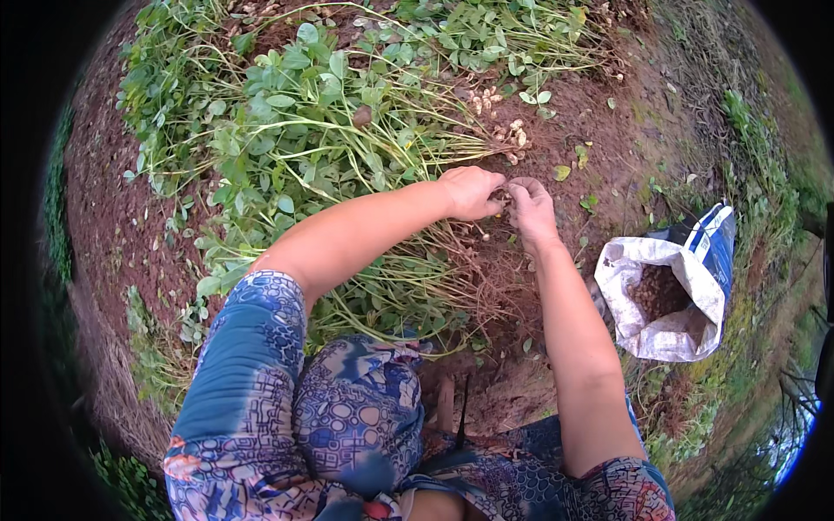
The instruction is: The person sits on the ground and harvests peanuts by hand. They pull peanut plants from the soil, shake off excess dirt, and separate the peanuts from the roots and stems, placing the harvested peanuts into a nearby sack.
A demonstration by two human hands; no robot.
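My left hand point(472, 193) has its thumb and fingers closed around the root end of a pulled peanut plant. Close against it, my right hand point(531, 207) pinches at the same small clump of soil-covered roots point(502, 197). The fingers hide most of this clump, and any single pod in it is hard to make out. Just beyond my hands lies another plant with pale peanut pods point(513, 137) at its root end. Below them is a heap of stems with brown, stringy roots point(492, 286).
An open white woven sack point(671, 348) with brown contents, perhaps peanuts, stands at the right. Its outside is blue and bears writing. Leafy peanut plants point(293, 104) cover the ground at left and far side. Reddish bare soil point(625, 156) and a grassy strip point(756, 163) lie rightward.
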